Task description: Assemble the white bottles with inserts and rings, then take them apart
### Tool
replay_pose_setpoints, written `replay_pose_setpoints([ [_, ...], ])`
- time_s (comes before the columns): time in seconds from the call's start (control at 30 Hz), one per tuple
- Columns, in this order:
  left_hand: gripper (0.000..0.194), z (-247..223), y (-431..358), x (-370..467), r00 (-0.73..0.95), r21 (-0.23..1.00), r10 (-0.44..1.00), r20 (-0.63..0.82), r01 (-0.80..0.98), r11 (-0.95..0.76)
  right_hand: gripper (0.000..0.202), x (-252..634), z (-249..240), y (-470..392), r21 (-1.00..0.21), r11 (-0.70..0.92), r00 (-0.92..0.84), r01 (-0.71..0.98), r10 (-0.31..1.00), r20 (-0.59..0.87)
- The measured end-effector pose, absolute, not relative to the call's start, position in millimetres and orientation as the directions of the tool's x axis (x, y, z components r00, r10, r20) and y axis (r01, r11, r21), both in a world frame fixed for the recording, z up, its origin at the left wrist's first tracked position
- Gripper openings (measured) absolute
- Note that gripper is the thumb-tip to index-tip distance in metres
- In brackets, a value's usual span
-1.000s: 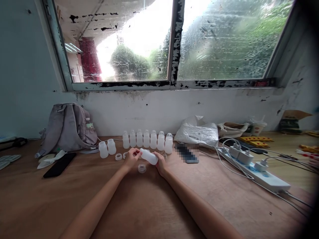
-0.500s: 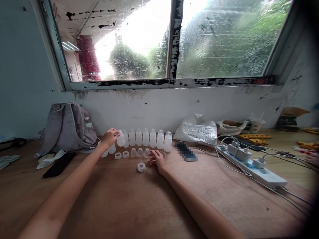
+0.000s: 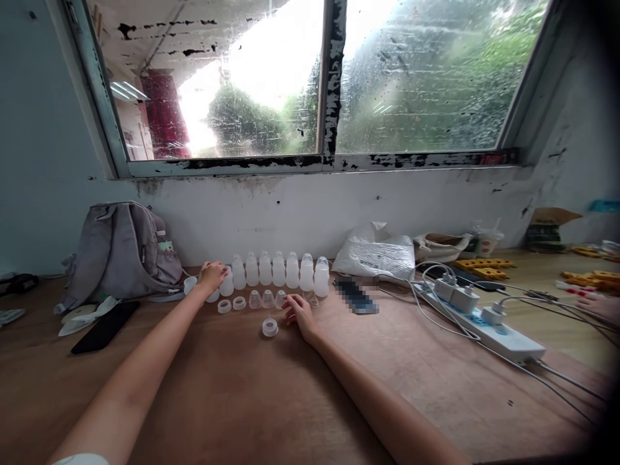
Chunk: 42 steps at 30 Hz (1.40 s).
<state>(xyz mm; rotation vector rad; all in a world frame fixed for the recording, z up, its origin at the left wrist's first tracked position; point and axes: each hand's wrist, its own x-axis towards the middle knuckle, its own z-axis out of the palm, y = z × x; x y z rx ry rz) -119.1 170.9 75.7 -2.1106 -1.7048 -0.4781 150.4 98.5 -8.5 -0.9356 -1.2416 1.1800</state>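
My left hand (image 3: 212,278) is at the left end of a row of baby bottles. Its fingers grip the rim of an uncapped white bottle (image 3: 226,285). Beside this one, several capped bottles (image 3: 278,271) stand upright along the back. Two more uncapped bottles, one of them a white bottle (image 3: 190,285), are partly hidden behind my left hand and wrist. My right hand (image 3: 300,316) rests on the table with fingers loosely bent and apart, close to a clear cap (image 3: 279,298). In front lie two collar rings (image 3: 224,306) and a ring with a nipple (image 3: 270,327).
A grey backpack (image 3: 121,252) and a black phone (image 3: 105,327) are on the left. A silver plastic bag (image 3: 375,253), a blurred-out dark phone (image 3: 358,297) and a white power strip (image 3: 504,339) with cables occupy the right. Another person's hand (image 3: 598,303) shows at the far right.
My left hand has lowered the uncapped bottle to the table at the row's left end. My right hand has hardly moved. The view has shifted slightly right.
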Motion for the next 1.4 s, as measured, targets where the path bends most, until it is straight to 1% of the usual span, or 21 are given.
replay_pose_setpoints([
  [0.27, 0.022, 71, 166, -122, 0.21, -0.147, 0.846, 0.49, 0.977, -0.158, 0.033, 150, -10, 99, -0.971, 0.233, -0.086, -0.06, 0.968, 0.238],
  [0.47, 0.02, 68, 167, -118, 0.2, -0.153, 0.837, 0.51, 0.978, -0.141, 0.027, 146, -10, 94, -0.952, 0.301, -0.173, 0.049, 0.942, 0.289],
  [0.53, 0.02, 68, 167, -117, 0.191, -0.144, 0.831, 0.522, 0.98, -0.135, 0.025, 145, -9, 90, -0.924, 0.361, -0.207, 0.124, 0.92, 0.332],
  [0.6, 0.02, 68, 165, -116, 0.181, -0.129, 0.823, 0.538, 0.983, -0.131, 0.024, 144, -8, 87, -0.849, 0.471, -0.266, 0.238, 0.873, 0.409],
  [0.67, 0.021, 70, 162, -114, 0.163, -0.105, 0.808, 0.566, 0.987, -0.125, 0.022, 143, -7, 83, -0.735, 0.579, -0.347, 0.352, 0.81, 0.472],
  [0.77, 0.028, 71, 152, -105, 0.112, -0.057, 0.77, 0.628, 0.994, -0.098, 0.019, 141, -8, 78, -0.601, 0.659, -0.44, 0.452, 0.751, 0.493],
  [0.83, 0.032, 68, 143, -93, 0.056, 0.044, 0.741, 0.669, 0.992, -0.115, 0.02, 140, -9, 76, -0.551, 0.676, -0.458, 0.489, 0.737, 0.498],
  [0.9, 0.03, 58, 130, -77, 0.008, 0.201, 0.728, 0.686, 0.959, -0.201, 0.018, 139, -10, 76, -0.534, 0.672, -0.448, 0.513, 0.74, 0.501],
  [0.93, 0.028, 50, 123, -68, 0.02, 0.231, 0.733, 0.68, 0.943, -0.241, 0.017, 139, -11, 76, -0.532, 0.666, -0.439, 0.523, 0.745, 0.502],
  [1.07, 0.022, 11, 95, -35, 0.122, 0.253, 0.759, 0.639, 0.899, -0.357, 0.013, 139, -15, 81, -0.521, 0.664, -0.424, 0.537, 0.746, 0.513],
  [1.13, 0.023, -6, 84, -26, 0.174, 0.336, 0.78, 0.601, 0.83, -0.444, 0.014, 140, -17, 85, -0.522, 0.667, -0.427, 0.531, 0.743, 0.515],
  [1.2, 0.024, -15, 76, -23, 0.248, 0.363, 0.787, 0.565, 0.782, -0.507, 0.016, 140, -20, 88, -0.533, 0.664, -0.421, 0.525, 0.746, 0.516],
  [1.27, 0.026, -17, 69, -23, 0.305, 0.351, 0.777, 0.551, 0.76, -0.547, 0.02, 141, -21, 91, -0.544, 0.66, -0.41, 0.518, 0.75, 0.519],
  [1.4, 0.028, -12, 59, -23, 0.429, 0.269, 0.746, 0.509, 0.744, -0.611, 0.024, 141, -22, 94, -0.573, 0.651, -0.4, 0.498, 0.759, 0.515],
])
